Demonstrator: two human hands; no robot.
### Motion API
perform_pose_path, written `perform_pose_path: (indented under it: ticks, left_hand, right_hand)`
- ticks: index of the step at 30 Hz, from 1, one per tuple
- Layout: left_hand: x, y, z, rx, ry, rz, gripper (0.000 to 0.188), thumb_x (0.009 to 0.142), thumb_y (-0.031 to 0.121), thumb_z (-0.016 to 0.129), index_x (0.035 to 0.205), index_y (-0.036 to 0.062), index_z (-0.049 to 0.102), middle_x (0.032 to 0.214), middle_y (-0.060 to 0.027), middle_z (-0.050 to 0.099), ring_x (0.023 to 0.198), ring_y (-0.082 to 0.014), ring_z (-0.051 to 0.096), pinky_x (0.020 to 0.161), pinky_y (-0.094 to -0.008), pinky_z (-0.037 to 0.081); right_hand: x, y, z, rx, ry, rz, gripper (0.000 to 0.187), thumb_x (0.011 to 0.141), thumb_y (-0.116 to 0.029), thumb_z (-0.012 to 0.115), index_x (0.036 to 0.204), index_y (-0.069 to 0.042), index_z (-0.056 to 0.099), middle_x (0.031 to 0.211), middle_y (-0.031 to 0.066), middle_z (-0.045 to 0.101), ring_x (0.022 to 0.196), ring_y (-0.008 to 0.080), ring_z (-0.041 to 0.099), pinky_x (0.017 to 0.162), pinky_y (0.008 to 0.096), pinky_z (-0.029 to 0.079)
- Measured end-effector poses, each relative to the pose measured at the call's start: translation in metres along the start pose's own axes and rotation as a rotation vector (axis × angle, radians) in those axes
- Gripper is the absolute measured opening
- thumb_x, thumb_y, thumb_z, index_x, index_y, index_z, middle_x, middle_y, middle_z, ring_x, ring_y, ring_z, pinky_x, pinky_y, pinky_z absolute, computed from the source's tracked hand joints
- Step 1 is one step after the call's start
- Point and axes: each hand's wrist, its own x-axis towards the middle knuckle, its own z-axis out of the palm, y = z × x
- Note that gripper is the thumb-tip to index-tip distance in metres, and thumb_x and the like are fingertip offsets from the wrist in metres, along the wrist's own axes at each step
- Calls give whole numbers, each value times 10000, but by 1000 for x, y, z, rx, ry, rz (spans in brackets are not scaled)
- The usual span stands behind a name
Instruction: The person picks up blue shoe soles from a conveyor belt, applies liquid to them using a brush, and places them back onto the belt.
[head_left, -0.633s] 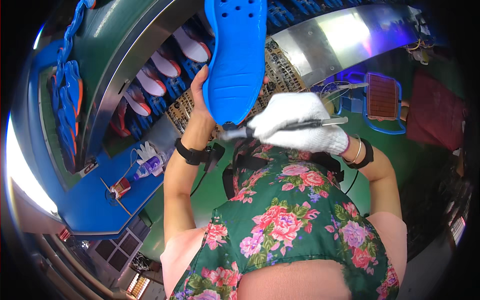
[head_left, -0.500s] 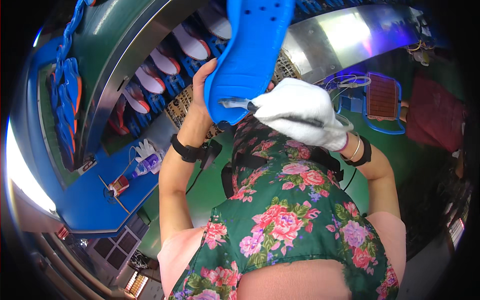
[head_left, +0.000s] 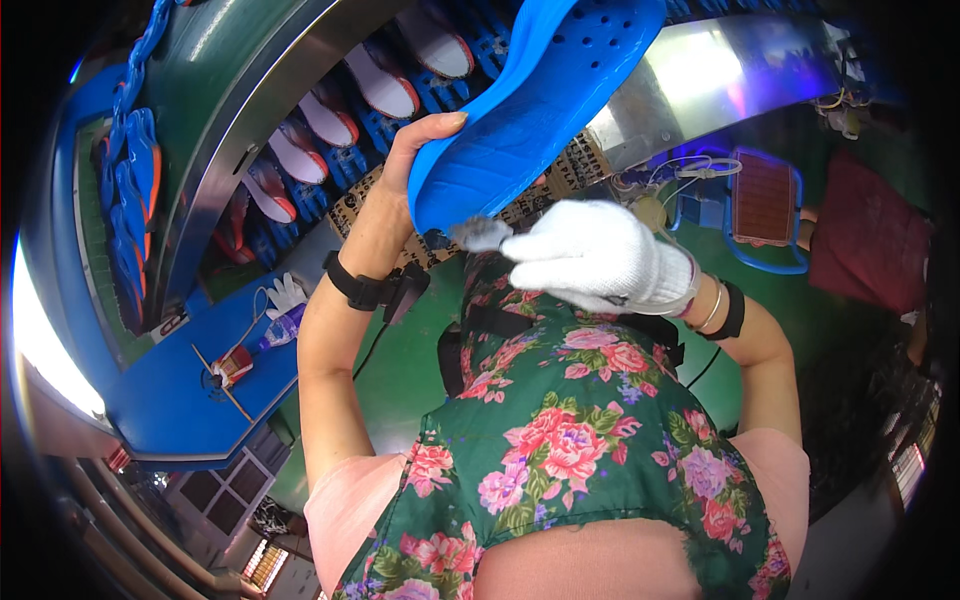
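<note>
My bare left hand (head_left: pixel 412 150) grips the edge of a bright blue shoe sole (head_left: pixel 510 125), its thumb over the rim. The sole is tilted, heel toward me, with its hollow side facing up and small holes toward the toe, which runs to the upper border of the view. In a white knitted glove, my right hand (head_left: pixel 595 258) holds a small brush (head_left: pixel 480 235) with blurred grey bristles. Those bristles are at the sole's heel edge; whether they touch it I cannot tell. Most of the brush handle is hidden by the glove.
Shoe uppers with pale undersides (head_left: pixel 382 82) stand in a row beyond a curved metal rail (head_left: pixel 240 130). Blue soles with orange edges (head_left: pixel 140 175) line the left. A blue table (head_left: pixel 170 390) carries a purple-labelled bottle (head_left: pixel 283 327) and a white glove (head_left: pixel 287 295). A blue-framed chair (head_left: pixel 765 205) stands right.
The sole has swung, its toe shifting right and its hollow side turning. My right hand has moved slightly down, bringing the brush from inside the heel to the heel edge.
</note>
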Motion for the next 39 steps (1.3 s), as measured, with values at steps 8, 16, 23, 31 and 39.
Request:
perform_pose_path:
  ticks: [8, 16, 23, 31, 39]
  left_hand:
    - [8, -12, -12, -310, -276, 134, 838, 974, 524, 538, 1546, -70, 387, 1475, -327, 524, 1322, -504, 556, 1077, -566, 510]
    - [9, -55, -11, -581, -217, 116, 964, 925, 668, 566, 1598, 21, 328, 1479, -305, 504, 1285, -561, 539, 1020, -689, 486]
    - [-10, -57, -14, -514, -319, 88, 960, 919, 653, 579, 1589, 6, 345, 1482, -297, 504, 1272, -530, 562, 1011, -658, 502]
    - [-66, -56, -14, -458, -266, 335, 1165, 844, 770, 640, 1635, 25, 219, 1545, -312, 418, 1259, -486, 584, 988, -544, 571]
    - [-131, 96, -33, -65, -381, 1002, 1279, 764, 793, 727, 1574, -77, 256, 1537, -379, 360, 1183, -518, 595, 998, -581, 566]
  right_hand:
    - [16, -1, 5, 379, 181, 405, 141, 820, -57, 821, 959, -72, 810, 977, 94, 790, 910, 216, 756, 841, 359, 592]
    - [27, 37, -51, -52, 344, 281, 205, 820, -19, 819, 1021, -53, 790, 1013, 102, 779, 935, 225, 750, 844, 345, 598]
    - [59, 52, -53, -590, 302, -45, 231, 846, -47, 770, 1073, -89, 785, 1019, 112, 769, 889, 286, 711, 772, 392, 571]
    - [36, -14, -5, 658, 239, 361, 205, 757, 28, 836, 943, -51, 799, 965, 140, 776, 897, 274, 748, 826, 376, 591]
    - [28, 9, 5, 801, 526, 780, 176, 837, 63, 730, 1009, 66, 760, 1064, 188, 767, 908, 208, 728, 828, 312, 578]
